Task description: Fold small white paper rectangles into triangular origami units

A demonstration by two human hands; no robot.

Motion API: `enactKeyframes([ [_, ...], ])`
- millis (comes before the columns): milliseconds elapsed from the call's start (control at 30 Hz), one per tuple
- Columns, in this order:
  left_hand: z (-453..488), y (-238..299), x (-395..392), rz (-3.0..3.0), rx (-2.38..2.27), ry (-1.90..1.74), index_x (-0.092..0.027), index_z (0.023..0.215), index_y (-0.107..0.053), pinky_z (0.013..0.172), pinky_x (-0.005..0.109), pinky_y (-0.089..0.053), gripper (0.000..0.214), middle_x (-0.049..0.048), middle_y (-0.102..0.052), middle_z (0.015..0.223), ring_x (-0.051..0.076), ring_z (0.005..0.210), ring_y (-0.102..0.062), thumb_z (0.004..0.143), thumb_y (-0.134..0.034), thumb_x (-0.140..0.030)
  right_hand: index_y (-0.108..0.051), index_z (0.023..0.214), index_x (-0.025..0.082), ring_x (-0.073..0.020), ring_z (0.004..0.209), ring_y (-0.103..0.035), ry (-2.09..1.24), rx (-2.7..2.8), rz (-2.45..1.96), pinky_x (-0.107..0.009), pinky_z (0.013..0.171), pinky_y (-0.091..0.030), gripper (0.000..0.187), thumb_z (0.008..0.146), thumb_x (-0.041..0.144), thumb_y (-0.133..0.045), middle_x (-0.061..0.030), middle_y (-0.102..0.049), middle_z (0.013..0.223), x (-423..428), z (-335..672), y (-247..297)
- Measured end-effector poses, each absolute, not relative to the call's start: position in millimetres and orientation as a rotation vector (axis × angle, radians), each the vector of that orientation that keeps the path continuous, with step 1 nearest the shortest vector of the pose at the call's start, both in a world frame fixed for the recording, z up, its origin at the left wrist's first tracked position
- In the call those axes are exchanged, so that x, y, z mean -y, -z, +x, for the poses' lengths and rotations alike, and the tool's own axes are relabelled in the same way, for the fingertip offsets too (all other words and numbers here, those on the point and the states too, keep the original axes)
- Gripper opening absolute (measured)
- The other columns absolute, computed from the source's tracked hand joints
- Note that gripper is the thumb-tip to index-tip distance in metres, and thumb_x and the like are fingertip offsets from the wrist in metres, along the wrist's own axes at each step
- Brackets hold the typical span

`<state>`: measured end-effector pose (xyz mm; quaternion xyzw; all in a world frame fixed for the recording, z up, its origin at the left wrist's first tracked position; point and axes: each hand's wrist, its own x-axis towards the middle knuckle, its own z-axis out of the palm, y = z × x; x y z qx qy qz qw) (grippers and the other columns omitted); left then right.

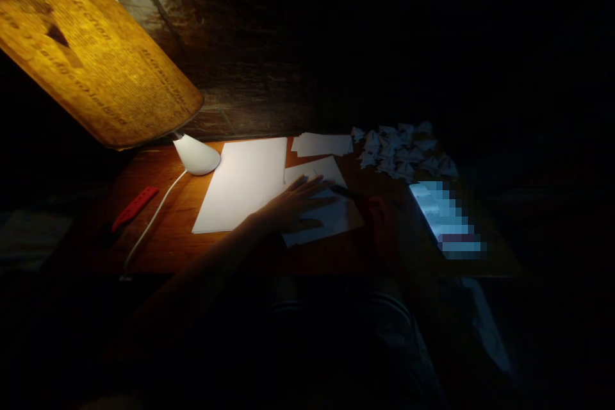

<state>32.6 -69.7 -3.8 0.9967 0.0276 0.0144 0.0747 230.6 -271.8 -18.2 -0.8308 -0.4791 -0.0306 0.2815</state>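
The left hand lay flat with its fingers spread apart, pressing on a white sheet on the wooden table. The right hand, in deep shadow, was closed around a dark thin tool at the sheet's right side. A paper stack was on the left, and folded paper bits sat at the back right. The yellow lampshade had printed words, too fuzzy to read. The bright screen was too blurry to read too.
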Motion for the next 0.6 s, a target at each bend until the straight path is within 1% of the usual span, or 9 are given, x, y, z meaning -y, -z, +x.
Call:
enactKeyframes([
  [100, 33, 8, 68, 2.976, -0.074, -0.094, -0.036, 0.164, -0.040, 0.134, 0.066, -0.015, 0.072, 0.0057, -0.018, 0.181, 0.035, 0.168, -0.015, 0.099, -0.067, -0.049, -0.073, 0.114, 0.022, -0.0290, 0.103, -0.057, 0.049, 1.315, -2.196, -0.040, 0.086, -0.041, 0.027, 0.106, 0.026, -0.048, -0.0133, -0.069, 0.110, 274, 233, 19],
  [267, 31, 3, 70, 2.911, -0.090, -0.160, -0.034, 0.165, -0.037, 0.132, 0.068, -0.023, 0.077, 0.0109, -0.025, 0.178, 0.036, 0.167, -0.019, 0.097, -0.071, -0.046, -0.073, 0.110, 0.022, -0.0300, 0.104, -0.057, 0.010, 1.350, -2.167, -0.041, 0.087, -0.041, 0.025, 0.104, 0.024, -0.049, -0.0138, -0.069, 0.110, 269, 228, 9],
  [433, 30, 1, 72, 2.867, -0.098, -0.300, -0.030, 0.160, -0.045, 0.130, 0.070, -0.028, 0.075, 0.0172, -0.034, 0.171, 0.039, 0.160, -0.031, 0.093, -0.075, -0.044, -0.072, 0.111, 0.022, -0.0292, 0.105, -0.059, -0.067, 1.411, -2.148, -0.039, 0.087, -0.043, 0.022, 0.103, 0.022, -0.051, -0.0133, -0.068, 0.112, 257, 228, 2],
  [533, 30, 0, 72, 2.865, -0.103, -0.312, -0.032, 0.159, -0.045, 0.128, 0.073, -0.028, 0.074, 0.0168, -0.036, 0.168, 0.040, 0.157, -0.034, 0.093, -0.075, -0.044, -0.072, 0.111, 0.022, -0.0287, 0.107, -0.060, -0.106, 1.457, -2.144, -0.039, 0.088, -0.044, 0.022, 0.102, 0.018, -0.053, -0.0130, -0.069, 0.113, 251, 228, -3],
  [600, 29, -2, 72, 2.884, -0.134, -0.307, -0.032, 0.160, -0.044, 0.127, 0.074, -0.027, 0.075, 0.0167, -0.039, 0.165, 0.041, 0.155, -0.036, 0.093, -0.074, -0.049, -0.072, 0.110, 0.021, -0.0292, 0.107, -0.060, -0.094, 1.465, -2.157, -0.039, 0.089, -0.044, 0.021, 0.101, 0.016, -0.054, -0.0132, -0.070, 0.113, 249, 226, -6],
])
